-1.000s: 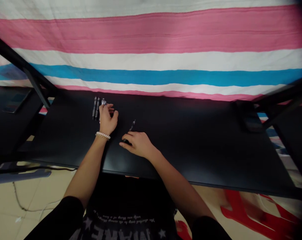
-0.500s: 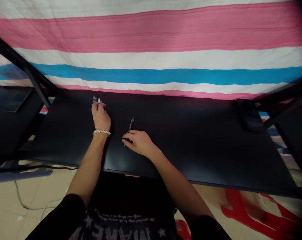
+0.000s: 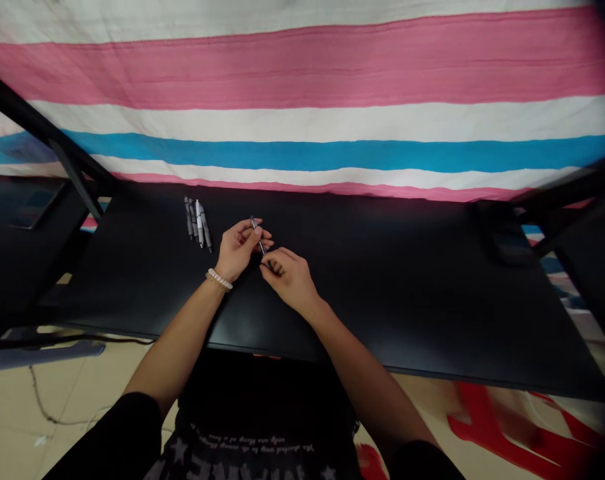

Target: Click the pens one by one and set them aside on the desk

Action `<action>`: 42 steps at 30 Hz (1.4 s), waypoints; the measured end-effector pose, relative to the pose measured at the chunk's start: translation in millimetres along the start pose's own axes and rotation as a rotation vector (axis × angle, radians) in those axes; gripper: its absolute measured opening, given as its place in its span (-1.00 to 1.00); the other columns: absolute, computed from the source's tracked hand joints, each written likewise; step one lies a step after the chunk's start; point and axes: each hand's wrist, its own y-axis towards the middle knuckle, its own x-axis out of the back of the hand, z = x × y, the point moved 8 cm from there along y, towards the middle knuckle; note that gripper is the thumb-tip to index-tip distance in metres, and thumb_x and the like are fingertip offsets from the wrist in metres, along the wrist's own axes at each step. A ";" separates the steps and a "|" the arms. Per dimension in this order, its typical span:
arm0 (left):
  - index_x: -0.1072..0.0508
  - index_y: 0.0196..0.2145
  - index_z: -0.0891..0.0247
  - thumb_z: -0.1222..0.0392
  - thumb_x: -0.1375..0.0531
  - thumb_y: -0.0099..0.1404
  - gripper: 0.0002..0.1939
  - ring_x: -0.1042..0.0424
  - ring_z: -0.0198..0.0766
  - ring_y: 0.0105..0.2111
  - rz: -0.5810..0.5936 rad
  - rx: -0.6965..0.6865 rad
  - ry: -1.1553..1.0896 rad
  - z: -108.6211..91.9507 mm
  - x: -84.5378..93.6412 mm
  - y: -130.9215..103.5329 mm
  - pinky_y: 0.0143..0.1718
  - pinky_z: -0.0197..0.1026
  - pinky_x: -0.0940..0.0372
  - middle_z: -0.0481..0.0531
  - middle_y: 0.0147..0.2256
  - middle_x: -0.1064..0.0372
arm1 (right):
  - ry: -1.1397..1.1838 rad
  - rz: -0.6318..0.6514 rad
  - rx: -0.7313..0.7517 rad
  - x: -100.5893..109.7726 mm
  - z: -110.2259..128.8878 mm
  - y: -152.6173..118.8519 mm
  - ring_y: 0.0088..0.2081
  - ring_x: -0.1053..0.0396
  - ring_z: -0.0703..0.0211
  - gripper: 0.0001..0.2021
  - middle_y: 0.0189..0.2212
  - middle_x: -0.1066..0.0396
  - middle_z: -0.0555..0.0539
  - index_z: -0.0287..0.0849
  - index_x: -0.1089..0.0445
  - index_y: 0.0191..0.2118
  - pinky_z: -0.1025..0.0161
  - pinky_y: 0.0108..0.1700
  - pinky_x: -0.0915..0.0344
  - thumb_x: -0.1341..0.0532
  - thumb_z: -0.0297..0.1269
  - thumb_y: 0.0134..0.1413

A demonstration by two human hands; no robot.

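Observation:
A slim dark pen (image 3: 261, 247) is held at a slant between both hands over the black table (image 3: 407, 280). My left hand (image 3: 238, 248) grips its upper part, thumb on top and fingers beneath. At the lower end, my right hand (image 3: 291, 275) pinches the pen with thumb and forefinger; its tip is hidden there. To the left of my left hand lies a small group of pens (image 3: 198, 223), side by side on the table, grey and dark with one whiter barrel among them.
Behind the table hangs a striped pink, white and blue cloth (image 3: 332, 153). Black metal bars (image 3: 75, 170) stand at the table's left end, with more at the right. A red plastic stool (image 3: 507, 433) is on the floor at lower right, and a cable (image 3: 47, 410) at lower left.
My left hand has left the group of pens and come right to hold the pen. The pen, upright in my right hand before, now leans the other way between both hands.

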 end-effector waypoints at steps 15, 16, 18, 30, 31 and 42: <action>-0.44 -0.21 0.27 0.12 -0.47 0.16 -0.65 -0.63 -0.19 -0.19 -0.111 -0.024 -0.323 0.8 8.0 1.6 -0.08 -0.13 -0.47 0.07 -0.25 -0.59 | 0.295 -0.303 -0.168 16.8 -16.1 0.0 -0.20 -0.55 0.08 -0.68 -0.20 -0.57 -0.10 -0.05 -0.59 -0.13 0.07 -0.14 -0.55 -0.39 0.02 0.07; -0.44 -0.20 0.28 0.13 -0.47 0.16 -0.65 -0.63 -0.19 -0.19 -0.110 -0.021 -0.329 1.1 7.6 1.5 -0.08 -0.13 -0.47 0.08 -0.25 -0.60 | 0.348 -0.273 -0.202 13.5 -19.5 0.7 -0.26 -0.55 0.10 -0.66 -0.26 -0.57 -0.10 -0.07 -0.57 -0.12 0.08 -0.20 -0.55 -0.35 0.05 0.11; -0.45 -0.19 0.27 0.13 -0.45 0.18 -0.67 -0.62 -0.19 -0.19 -0.111 -0.021 -0.323 0.2 7.2 1.1 -0.08 -0.13 -0.47 0.07 -0.24 -0.60 | 0.418 -0.223 -0.267 8.3 -26.9 1.7 -0.42 -0.51 0.15 -0.64 -0.39 -0.54 -0.07 -0.12 -0.56 -0.16 0.11 -0.31 -0.53 -0.29 0.09 0.16; -0.43 -0.19 0.22 0.13 -0.43 0.22 -0.70 -0.61 -0.18 -0.12 -0.127 -0.041 -0.315 -4.2 10.3 1.8 0.01 -0.08 -0.43 0.04 -0.22 -0.58 | 0.454 -0.280 -0.185 13.5 -26.2 3.5 -0.13 -0.53 0.09 -0.72 -0.10 -0.51 -0.10 -0.05 -0.56 -0.25 0.05 -0.04 -0.52 -0.45 -0.02 -0.04; -0.43 -0.19 0.22 0.13 -0.43 0.22 -0.70 -0.61 -0.17 -0.12 -0.131 -0.039 -0.319 -4.3 10.5 1.7 0.01 -0.08 -0.44 0.03 -0.23 -0.58 | 0.472 -0.273 -0.198 12.6 -27.3 3.3 -0.16 -0.53 0.10 -0.72 -0.11 -0.51 -0.10 -0.04 -0.56 -0.21 0.05 -0.07 -0.53 -0.43 -0.02 0.00; -0.43 -0.20 0.24 0.17 -0.42 0.23 -0.73 -0.62 -0.19 -0.16 -0.115 -0.008 -0.338 -4.2 5.7 0.3 -0.01 -0.08 -0.44 0.03 -0.24 -0.58 | 0.538 -0.285 -0.237 13.5 -27.0 3.3 -0.33 -0.53 0.16 -0.70 -0.28 -0.52 -0.05 -0.06 -0.51 -0.11 0.11 -0.25 -0.55 -0.39 -0.06 0.06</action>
